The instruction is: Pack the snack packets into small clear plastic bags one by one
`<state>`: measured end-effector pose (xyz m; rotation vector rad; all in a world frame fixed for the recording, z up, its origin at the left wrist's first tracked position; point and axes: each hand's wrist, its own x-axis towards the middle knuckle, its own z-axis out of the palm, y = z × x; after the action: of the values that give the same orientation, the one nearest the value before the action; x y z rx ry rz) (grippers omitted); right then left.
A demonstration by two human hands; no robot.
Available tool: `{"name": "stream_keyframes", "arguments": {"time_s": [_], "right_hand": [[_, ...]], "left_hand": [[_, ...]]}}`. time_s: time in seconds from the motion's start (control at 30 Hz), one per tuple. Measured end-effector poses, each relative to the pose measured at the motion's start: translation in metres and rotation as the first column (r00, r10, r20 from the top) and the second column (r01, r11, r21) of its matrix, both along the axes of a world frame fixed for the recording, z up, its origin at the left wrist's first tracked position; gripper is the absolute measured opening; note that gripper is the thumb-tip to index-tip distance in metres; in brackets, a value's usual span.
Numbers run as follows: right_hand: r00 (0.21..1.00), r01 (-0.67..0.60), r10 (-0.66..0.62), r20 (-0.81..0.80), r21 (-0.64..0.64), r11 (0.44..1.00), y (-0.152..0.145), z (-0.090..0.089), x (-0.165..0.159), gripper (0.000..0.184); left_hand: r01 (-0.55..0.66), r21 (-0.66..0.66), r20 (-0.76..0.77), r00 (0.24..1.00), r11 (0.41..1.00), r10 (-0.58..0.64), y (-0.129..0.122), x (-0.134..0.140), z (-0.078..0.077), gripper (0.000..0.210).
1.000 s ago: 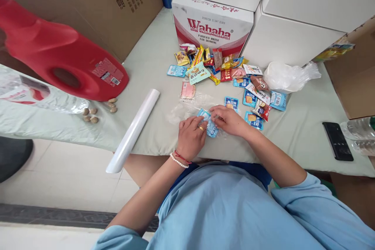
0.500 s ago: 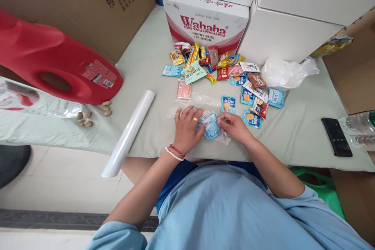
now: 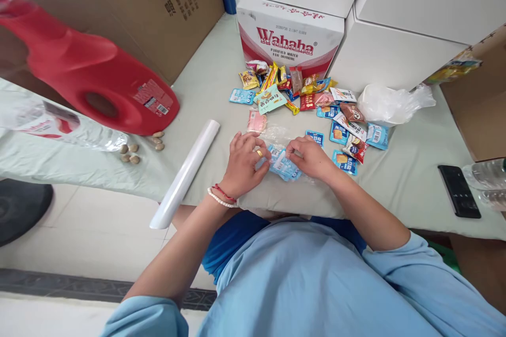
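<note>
Several light-blue snack packets (image 3: 283, 164) lie together at the table's near side, on and partly under crinkled clear plastic film (image 3: 278, 136). To their left is my left hand (image 3: 247, 162), fingers curled and the thumb close to the index finger at the film's edge. My right hand (image 3: 310, 157) is closed at the packets' upper right, thumb and index finger pinching the film. One blue packet (image 3: 315, 137) lies just behind my right hand and is partly hidden by it. A pink packet (image 3: 256, 121) is just beyond my left hand.
A white roll (image 3: 185, 172) lies on the left, overhanging the table edge. Mixed snacks (image 3: 271, 99) are heaped before the Wahaha box (image 3: 290, 31). A red jug (image 3: 114, 81) and several nuts (image 3: 129, 154) are at left; a white bag (image 3: 395, 100) and black phone (image 3: 458, 191) at right.
My right hand has moved from the packets' right edge to their upper right. My left hand has drawn a little left, its fingers more curled. The whole view has shifted slightly.
</note>
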<state>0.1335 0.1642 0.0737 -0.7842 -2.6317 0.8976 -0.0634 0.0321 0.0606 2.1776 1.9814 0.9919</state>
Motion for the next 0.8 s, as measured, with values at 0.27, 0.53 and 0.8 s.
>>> {"name": "stream_keyframes", "arguments": {"time_s": [0.27,0.53,0.8], "right_hand": [[0.998,-0.053,0.041,-0.044,-0.326,0.944,0.008,-0.009,-0.035,0.010],[0.971,0.104,-0.196,-0.136,-0.499,0.860,0.000,-0.033,-0.013,0.015],[0.921,0.050,-0.290,-0.261,-0.658,0.751,-0.029,-0.031,0.019,0.023]], "left_hand": [[-0.147,0.075,-0.117,0.981,0.986,0.155,0.007,0.004,-0.004,0.011],[-0.330,-0.027,-0.012,0.944,0.944,0.329,0.012,0.032,-0.034,0.050],[-0.339,-0.074,0.164,0.923,0.938,0.347,0.018,0.042,-0.048,0.042]]}}
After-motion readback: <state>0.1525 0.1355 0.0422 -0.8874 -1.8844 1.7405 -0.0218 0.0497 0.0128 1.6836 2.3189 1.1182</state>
